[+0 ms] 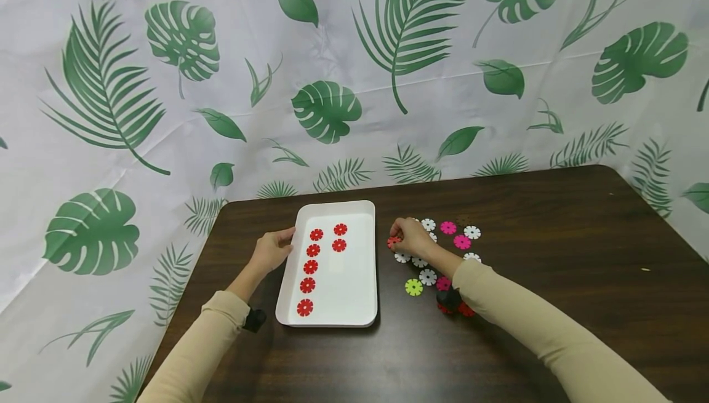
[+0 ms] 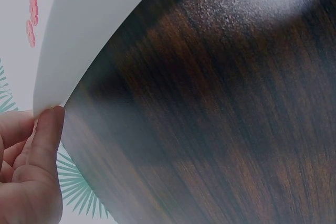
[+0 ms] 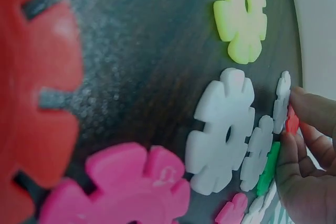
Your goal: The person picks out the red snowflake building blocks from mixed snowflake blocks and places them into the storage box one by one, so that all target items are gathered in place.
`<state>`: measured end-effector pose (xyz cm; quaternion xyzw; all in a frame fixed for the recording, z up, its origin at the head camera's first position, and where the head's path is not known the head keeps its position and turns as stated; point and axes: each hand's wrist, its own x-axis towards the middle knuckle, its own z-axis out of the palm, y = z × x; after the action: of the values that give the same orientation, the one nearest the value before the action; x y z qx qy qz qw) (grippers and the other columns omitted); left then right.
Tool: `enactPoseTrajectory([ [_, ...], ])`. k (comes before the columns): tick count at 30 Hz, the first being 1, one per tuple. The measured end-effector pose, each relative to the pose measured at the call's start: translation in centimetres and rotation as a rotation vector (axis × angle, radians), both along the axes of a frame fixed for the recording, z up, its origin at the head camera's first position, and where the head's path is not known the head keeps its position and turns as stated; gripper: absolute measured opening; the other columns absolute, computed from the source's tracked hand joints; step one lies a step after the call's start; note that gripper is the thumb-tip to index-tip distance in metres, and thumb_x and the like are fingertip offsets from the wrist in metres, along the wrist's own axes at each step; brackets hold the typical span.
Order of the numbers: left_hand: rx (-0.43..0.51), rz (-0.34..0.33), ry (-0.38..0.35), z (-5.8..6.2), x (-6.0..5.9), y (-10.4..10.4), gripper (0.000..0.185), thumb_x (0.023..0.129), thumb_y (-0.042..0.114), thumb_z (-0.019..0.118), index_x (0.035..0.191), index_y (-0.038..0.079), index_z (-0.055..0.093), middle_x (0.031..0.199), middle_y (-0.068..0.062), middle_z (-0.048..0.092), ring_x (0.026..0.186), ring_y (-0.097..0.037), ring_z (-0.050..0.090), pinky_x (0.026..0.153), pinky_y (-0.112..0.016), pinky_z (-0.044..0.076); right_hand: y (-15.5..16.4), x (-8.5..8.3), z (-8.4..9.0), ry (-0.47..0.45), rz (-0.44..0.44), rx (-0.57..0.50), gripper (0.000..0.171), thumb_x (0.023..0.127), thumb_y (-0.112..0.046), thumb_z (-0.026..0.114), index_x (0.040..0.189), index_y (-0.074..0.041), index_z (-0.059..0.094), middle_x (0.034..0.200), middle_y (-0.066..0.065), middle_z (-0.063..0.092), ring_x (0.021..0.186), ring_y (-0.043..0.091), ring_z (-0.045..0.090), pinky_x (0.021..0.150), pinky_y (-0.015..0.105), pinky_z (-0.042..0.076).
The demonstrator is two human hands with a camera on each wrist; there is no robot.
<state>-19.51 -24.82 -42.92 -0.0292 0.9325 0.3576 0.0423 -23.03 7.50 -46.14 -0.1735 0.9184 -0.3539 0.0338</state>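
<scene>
A white tray (image 1: 354,304) lies on the dark wooden table (image 1: 554,255), with several red notched discs (image 1: 311,266) in two columns inside it. My left hand (image 1: 272,249) holds the tray's left rim (image 2: 52,85), the thumb against the edge. To the right of the tray lies a loose pile of white (image 1: 428,277), pink (image 1: 461,242) and yellow-green (image 1: 413,287) discs. My right hand (image 1: 410,237) is at the pile's left edge and pinches a red disc (image 1: 392,242). In the right wrist view that red disc (image 3: 292,121) shows between the fingertips, beside white discs (image 3: 220,129).
A leaf-printed curtain (image 1: 332,83) hangs behind and to the left of the table. More red discs (image 1: 464,310) lie under my right forearm. The table's right half and front strip hold nothing but a tiny speck (image 1: 644,269).
</scene>
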Motion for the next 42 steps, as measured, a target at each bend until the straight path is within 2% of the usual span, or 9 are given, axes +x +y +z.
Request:
enactPoseTrajectory([
  [7, 0.000, 0.008, -0.003, -0.2, 0.0, 0.1, 0.045, 0.090, 0.000, 0.056, 0.135, 0.002, 0.049, 0.134, -0.020, 0.052, 0.113, -0.033, 0.058, 0.093, -0.044, 0.049, 0.3, 0.2, -0.2, 0.009, -0.013, -0.044, 0.022, 0.071, -0.002, 0.077, 0.087, -0.001, 0.061, 0.080, 0.009, 0.061, 0.073, 0.018, 0.055, 0.065, 0.029, 0.047],
  [17, -0.008, 0.014, 0.003, -0.1, 0.2, 0.2, 0.045, 0.090, 0.000, 0.056, 0.135, 0.002, 0.050, 0.134, -0.019, 0.053, 0.115, -0.033, 0.057, 0.093, -0.044, 0.049, 1.0, 0.1, -0.3, 0.029, 0.036, -0.094, 0.014, 0.076, 0.004, 0.070, 0.086, 0.000, 0.062, 0.077, 0.009, 0.062, 0.070, 0.016, 0.056, 0.060, 0.025, 0.048],
  [30, 0.002, 0.012, -0.002, -0.1, 0.2, 0.1, 0.046, 0.090, -0.001, 0.056, 0.135, 0.001, 0.049, 0.134, -0.021, 0.052, 0.112, -0.034, 0.058, 0.093, -0.044, 0.049, 1.4, 0.3, 0.7, -0.071, -0.004, -0.140, 0.010, 0.079, 0.003, 0.069, 0.088, -0.001, 0.067, 0.079, 0.008, 0.066, 0.071, 0.016, 0.059, 0.063, 0.027, 0.051],
  [38, 0.008, 0.009, -0.008, -0.1, 0.2, 0.1, 0.046, 0.090, 0.000, 0.056, 0.136, 0.002, 0.049, 0.135, -0.020, 0.051, 0.116, -0.035, 0.056, 0.094, -0.044, 0.048, 1.7, 0.1, 1.2, -0.201, -0.086, -0.257, 0.010, 0.082, 0.000, 0.067, 0.092, -0.001, 0.067, 0.088, 0.011, 0.065, 0.075, 0.017, 0.058, 0.060, 0.024, 0.049],
  [42, 0.008, -0.004, 0.011, -0.1, 0.2, 0.0, 0.046, 0.090, -0.002, 0.056, 0.135, 0.000, 0.049, 0.134, -0.020, 0.052, 0.114, -0.033, 0.058, 0.092, -0.042, 0.050, 1.5, -0.1, 1.7, -0.264, -0.088, -0.339, 0.011, 0.084, 0.000, 0.065, 0.095, 0.001, 0.066, 0.087, 0.011, 0.063, 0.074, 0.014, 0.058, 0.064, 0.028, 0.052],
])
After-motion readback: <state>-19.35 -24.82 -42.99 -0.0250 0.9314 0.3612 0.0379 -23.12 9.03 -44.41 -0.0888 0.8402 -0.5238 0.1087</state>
